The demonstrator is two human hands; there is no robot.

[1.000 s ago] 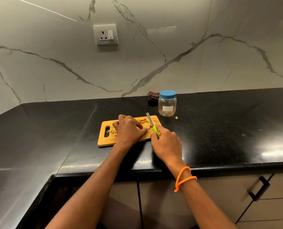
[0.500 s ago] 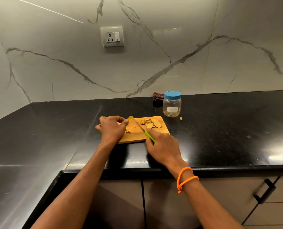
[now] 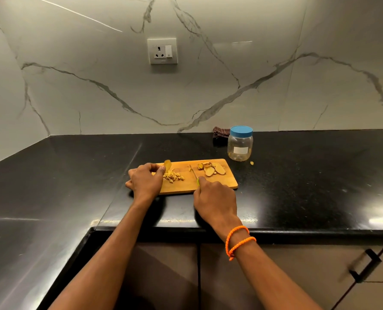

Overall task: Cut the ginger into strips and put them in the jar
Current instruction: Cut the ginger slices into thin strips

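Observation:
A wooden cutting board (image 3: 208, 185) lies on the black counter. My left hand (image 3: 145, 181) sits at its left end and pinches a ginger slice (image 3: 167, 164) held upright. Beside that hand lies a small heap of cut ginger strips (image 3: 173, 176). Several flat ginger slices (image 3: 211, 168) are piled at the board's right end. My right hand (image 3: 215, 201) grips a green-handled knife (image 3: 195, 175), its blade pointing away over the middle of the board. A clear jar (image 3: 240, 145) with a blue lid on stands just behind the board's right corner.
A dark folded cloth (image 3: 220, 133) lies against the wall left of the jar. A small ginger scrap (image 3: 251, 163) sits on the black counter (image 3: 309, 175) by the jar. A wall socket (image 3: 162, 51) is above. Cabinet doors with a black handle (image 3: 364, 264) are below the counter edge.
My left hand has drawn back to the board's left end, lifting one ginger slice and uncovering the strips. The knife blade moved off the ginger to the board's middle. The view shifted left.

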